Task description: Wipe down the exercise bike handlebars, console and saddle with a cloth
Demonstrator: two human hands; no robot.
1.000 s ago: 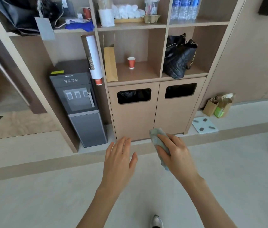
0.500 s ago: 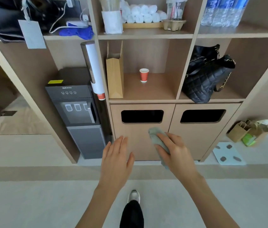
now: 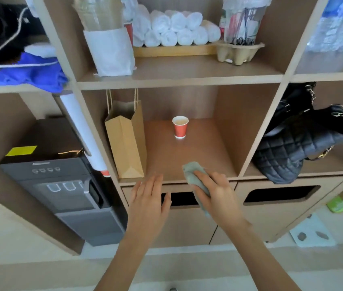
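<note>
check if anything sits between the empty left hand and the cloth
Nothing visible does. The left hand is open just beside the cloth, which the right hand grips, and only open space lies between them.

- Small grey-green soft fabric cloth [image 3: 193,172]: crumpled, bunched into a loose wad.
- Gripped in the right hand [image 3: 219,194], fingers curled over its middle.
- Upper rumpled end poking out past the fingertips toward 11 o'clock, overlapping the front edge of the brown wooden shelf board [image 3: 197,148].
- Lower end trailing under the palm toward 5 o'clock.
- Held off every surface, just below the view's centre.
</note>
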